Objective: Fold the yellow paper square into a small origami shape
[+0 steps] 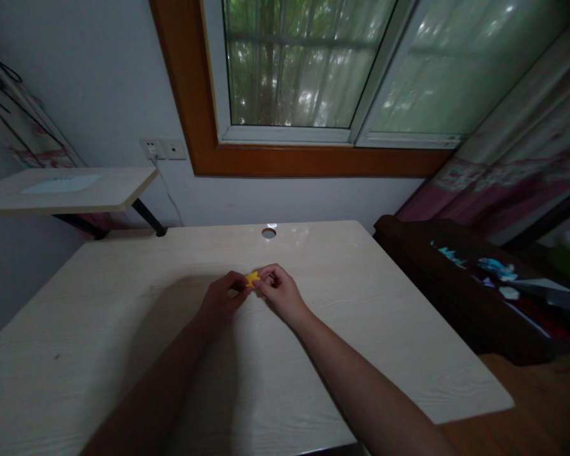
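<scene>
A small yellow piece with pointed corners, somewhat star-shaped, is pinched between both hands over the middle of the pale wood-grain desk. My left hand grips its left side between thumb and forefinger. On the right side, my right hand holds it with thumb and fingertips, the other fingers curled. The fingers cover parts of the piece, so its exact kind cannot be made out. Both forearms reach in from the bottom of the view.
A raised shelf on black legs stands at the desk's back left. Near the back edge is a round cable hole. Behind are a wall socket with a plugged cord and a window. At right, a dark brown sofa bears several items.
</scene>
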Available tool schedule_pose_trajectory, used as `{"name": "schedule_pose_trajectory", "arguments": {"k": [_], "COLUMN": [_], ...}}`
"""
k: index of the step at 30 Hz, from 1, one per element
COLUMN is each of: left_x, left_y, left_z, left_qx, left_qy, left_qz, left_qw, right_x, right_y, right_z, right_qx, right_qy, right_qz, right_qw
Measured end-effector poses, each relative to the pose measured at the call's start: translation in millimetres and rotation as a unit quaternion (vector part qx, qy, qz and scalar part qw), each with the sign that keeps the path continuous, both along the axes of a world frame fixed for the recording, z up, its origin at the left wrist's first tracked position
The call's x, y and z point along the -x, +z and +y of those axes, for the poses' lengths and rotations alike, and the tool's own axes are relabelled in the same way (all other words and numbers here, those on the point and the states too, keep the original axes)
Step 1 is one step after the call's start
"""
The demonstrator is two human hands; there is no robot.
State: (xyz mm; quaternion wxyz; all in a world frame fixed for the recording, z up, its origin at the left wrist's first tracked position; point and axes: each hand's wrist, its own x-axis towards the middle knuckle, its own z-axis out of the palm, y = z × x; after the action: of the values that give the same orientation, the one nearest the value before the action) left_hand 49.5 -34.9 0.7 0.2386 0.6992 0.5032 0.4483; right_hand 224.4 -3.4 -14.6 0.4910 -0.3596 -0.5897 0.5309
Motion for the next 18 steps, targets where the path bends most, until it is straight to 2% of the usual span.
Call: {"name": "schedule_pose_trajectory", "arguments": {"k": [10,18], "left_x": [1.0,0.6], "left_y": [-2.1,-3.2], "left_z": [0.7,-1.5], "left_qx": [0.0,0.08], "left_qy": [-0.008,-0.047], "left_qz": [-0.005,-0.112], "left_qw": [1.0,0.989], "right_x": [-0.2,0.4], "right_y": [-0.7,0.6], "right_z": [2.8,4.5], "right_qx": [0.022,0.04], "right_qy": [0.01,0.015], "right_qz": [0.029,0.063], "right_qw": [0.999,0.997]}}
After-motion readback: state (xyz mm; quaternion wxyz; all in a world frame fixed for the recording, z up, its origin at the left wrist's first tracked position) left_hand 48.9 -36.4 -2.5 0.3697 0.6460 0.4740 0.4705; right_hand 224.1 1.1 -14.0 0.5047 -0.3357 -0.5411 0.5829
